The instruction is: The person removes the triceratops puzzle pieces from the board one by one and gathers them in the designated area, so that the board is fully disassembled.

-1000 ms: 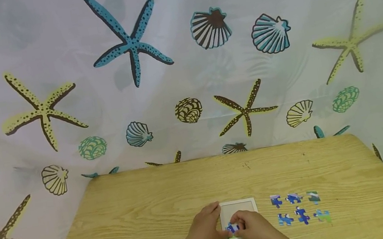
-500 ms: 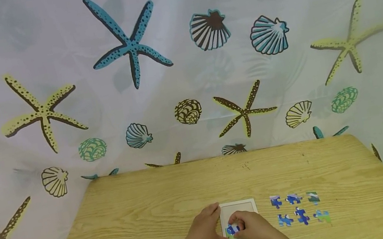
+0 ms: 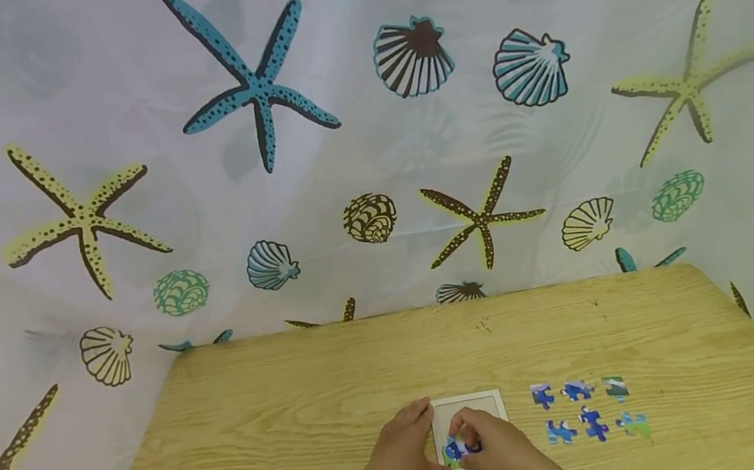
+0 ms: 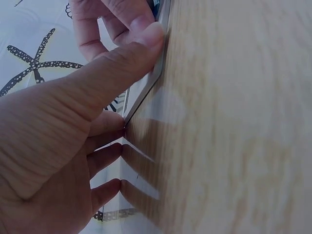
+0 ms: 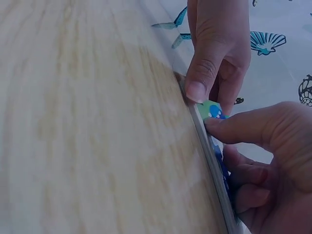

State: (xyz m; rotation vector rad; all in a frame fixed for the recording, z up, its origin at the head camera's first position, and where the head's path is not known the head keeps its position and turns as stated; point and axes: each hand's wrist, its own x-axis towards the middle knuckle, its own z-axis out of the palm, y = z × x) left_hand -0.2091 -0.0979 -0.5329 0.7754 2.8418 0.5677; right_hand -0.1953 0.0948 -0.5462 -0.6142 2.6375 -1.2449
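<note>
A square puzzle tray with a pale rim lies on the wooden table. My left hand rests along its left side, fingers nearly straight near the far corner and thumb against the near edge. Blue and green jigsaw pieces lie in the tray's near left corner. Over them, my right hand curls its fingers and holds a blue jigsaw piece, mostly covered by the fingers. In the right wrist view, the right thumb presses at a green and blue piece beside the rim.
Several loose jigsaw pieces lie in two rows to the right of the tray. The wooden table ends at a hanging cloth printed with starfish and shells, which surrounds its back and sides.
My left thumb has slid from the pieces to the tray's near edge. The right hand's fingers have shifted slightly over the blue piece, which sits a little further right. The loose pieces stay put.
</note>
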